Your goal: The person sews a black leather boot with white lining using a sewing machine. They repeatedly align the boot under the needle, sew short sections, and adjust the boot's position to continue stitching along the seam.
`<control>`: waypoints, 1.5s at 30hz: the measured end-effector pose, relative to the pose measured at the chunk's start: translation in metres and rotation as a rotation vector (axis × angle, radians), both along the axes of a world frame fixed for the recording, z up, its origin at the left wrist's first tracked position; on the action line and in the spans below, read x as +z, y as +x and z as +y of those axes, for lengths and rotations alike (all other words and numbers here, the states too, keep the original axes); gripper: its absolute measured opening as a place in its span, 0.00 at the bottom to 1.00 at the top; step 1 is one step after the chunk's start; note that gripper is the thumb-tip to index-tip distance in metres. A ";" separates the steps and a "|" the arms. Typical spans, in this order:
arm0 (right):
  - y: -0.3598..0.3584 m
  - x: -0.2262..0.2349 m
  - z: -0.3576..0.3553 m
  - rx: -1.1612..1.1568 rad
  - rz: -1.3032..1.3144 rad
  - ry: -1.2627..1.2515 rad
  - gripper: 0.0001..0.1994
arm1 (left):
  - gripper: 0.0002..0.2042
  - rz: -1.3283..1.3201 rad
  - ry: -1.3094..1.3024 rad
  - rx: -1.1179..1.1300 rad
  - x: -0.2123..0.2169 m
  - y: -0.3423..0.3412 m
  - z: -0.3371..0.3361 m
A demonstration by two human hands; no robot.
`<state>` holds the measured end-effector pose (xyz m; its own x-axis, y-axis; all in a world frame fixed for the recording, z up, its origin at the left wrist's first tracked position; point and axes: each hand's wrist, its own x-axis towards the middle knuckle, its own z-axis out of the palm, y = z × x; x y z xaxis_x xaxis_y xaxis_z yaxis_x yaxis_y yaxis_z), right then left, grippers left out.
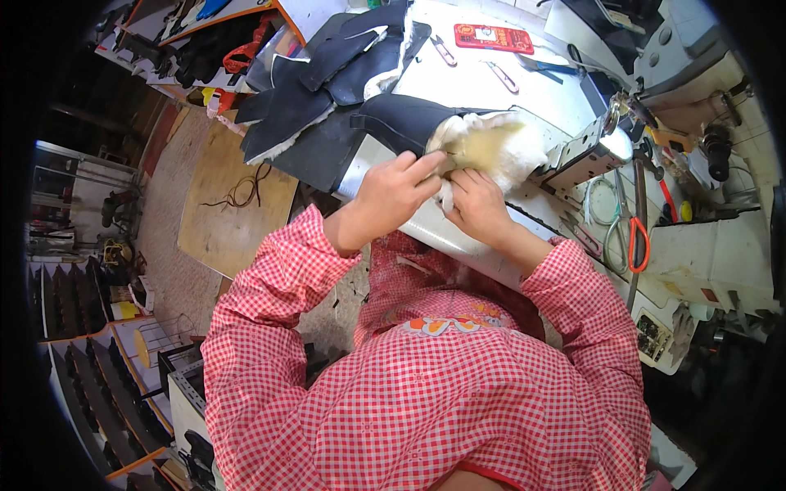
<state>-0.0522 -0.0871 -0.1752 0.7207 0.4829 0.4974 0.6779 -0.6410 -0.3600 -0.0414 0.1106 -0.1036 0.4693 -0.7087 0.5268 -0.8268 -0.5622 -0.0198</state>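
A black boot upper (397, 121) with thick white fleece lining (524, 151) lies across the front of the white worktable, its fleece side turned up at the right. My left hand (385, 200) has its thumb and fingers closed on the fleece edge where it meets the black outer. Close beside it, my right hand (479, 204) grips the near edge of the fleece with bent fingers. The bit of lining between my fingertips is partly hidden. Just right of the fleece stands the metal head of a sewing machine (583, 159).
More black fleece-lined pieces (303, 106) are heaped at the far left of the table. Beyond the boot lie two thread snips (444, 51) and a red phone (491, 38). Orange-handled scissors (637, 245) rest at right. A wooden board (225, 217) is on my left.
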 end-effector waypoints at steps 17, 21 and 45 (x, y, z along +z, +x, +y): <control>0.047 0.104 0.012 -0.095 1.012 1.309 0.06 | 0.12 0.483 -0.965 0.236 0.029 0.013 -0.021; 0.035 0.107 0.038 -0.041 0.854 1.406 0.06 | 0.21 0.511 -1.024 0.197 0.019 0.008 -0.031; 0.063 0.039 0.055 -0.009 0.631 0.444 0.14 | 0.16 0.945 -1.603 0.292 -0.060 0.019 -0.002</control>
